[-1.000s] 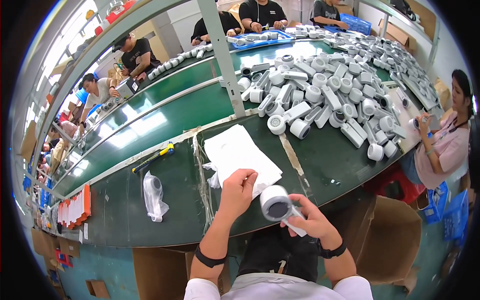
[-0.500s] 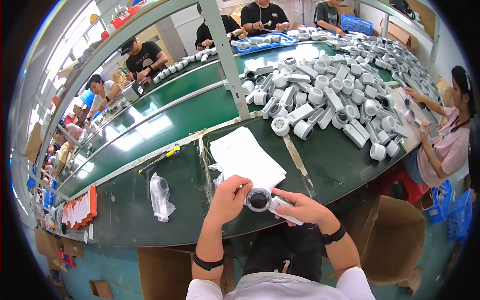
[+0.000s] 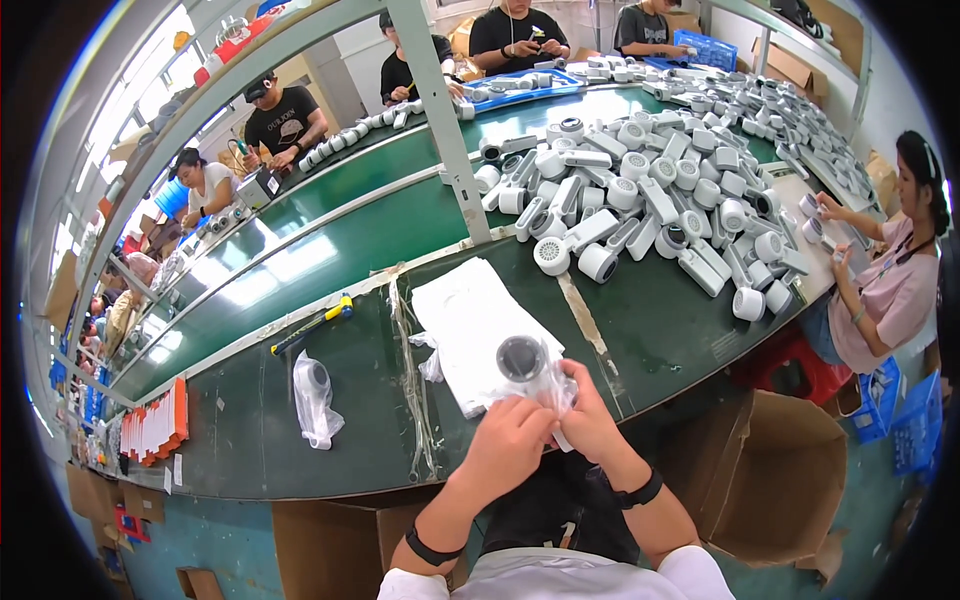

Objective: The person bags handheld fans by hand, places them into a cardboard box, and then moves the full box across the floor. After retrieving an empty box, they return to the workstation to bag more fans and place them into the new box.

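A grey-white handheld device (image 3: 520, 358) with a round, dark-faced head is held in front of me, over the near edge of a stack of white sheets or bags (image 3: 460, 315). Clear plastic, which looks like a bag (image 3: 556, 385), wraps around it. My right hand (image 3: 592, 415) grips the bagged handle from the right. The fingers of my left hand (image 3: 512, 438) pinch the plastic near the handle's lower end, close against my right hand. Most of the handle is hidden by my fingers. To the left lies another bagged device (image 3: 316, 398).
A yellow and black hammer (image 3: 312, 324) lies left of the stack. Many similar devices (image 3: 640, 190) are heaped at the far right. Orange and white boxes (image 3: 155, 422) line the left end. An open carton (image 3: 780, 480) stands below the table edge. Co-workers (image 3: 870, 270) sit around.
The device has gone from bare to covered by clear plastic. My left hand has moved from beside its head down to the handle end, and my right hand has shifted its hold.
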Available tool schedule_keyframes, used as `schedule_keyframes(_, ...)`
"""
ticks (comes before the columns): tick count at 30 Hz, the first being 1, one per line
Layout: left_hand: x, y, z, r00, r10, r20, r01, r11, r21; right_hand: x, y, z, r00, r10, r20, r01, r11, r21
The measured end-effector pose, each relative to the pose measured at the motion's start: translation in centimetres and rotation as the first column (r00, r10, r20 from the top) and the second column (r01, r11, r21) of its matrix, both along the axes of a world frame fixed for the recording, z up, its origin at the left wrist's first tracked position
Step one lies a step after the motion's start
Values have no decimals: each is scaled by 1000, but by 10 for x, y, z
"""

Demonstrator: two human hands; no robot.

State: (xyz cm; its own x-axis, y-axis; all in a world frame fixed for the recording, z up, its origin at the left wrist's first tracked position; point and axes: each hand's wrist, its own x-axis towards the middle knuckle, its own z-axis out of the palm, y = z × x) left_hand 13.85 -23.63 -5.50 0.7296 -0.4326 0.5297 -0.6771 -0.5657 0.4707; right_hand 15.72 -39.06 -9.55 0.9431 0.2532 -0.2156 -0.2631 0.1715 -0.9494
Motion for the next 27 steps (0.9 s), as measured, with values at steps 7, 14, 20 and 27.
schedule_keyframes(7,-14,-4,-11,929,-268,-253,188,935,-302,7,5,-18,923,-286,257,265,958,113)
schedule_keyframes(14,-8,14,-51,661,-449,-601,-489,350,-799,-16,43,-15,986,-167,29,128,843,523)
schedule_keyframes(20,-13,15,-36,540,-536,-650,-564,343,-751,-18,45,17,646,-141,751,576,735,-358)
schedule_keyframes(27,-19,63,-21,673,-296,-677,-639,228,-735,-17,-2,7,550,58,833,420,843,-336)
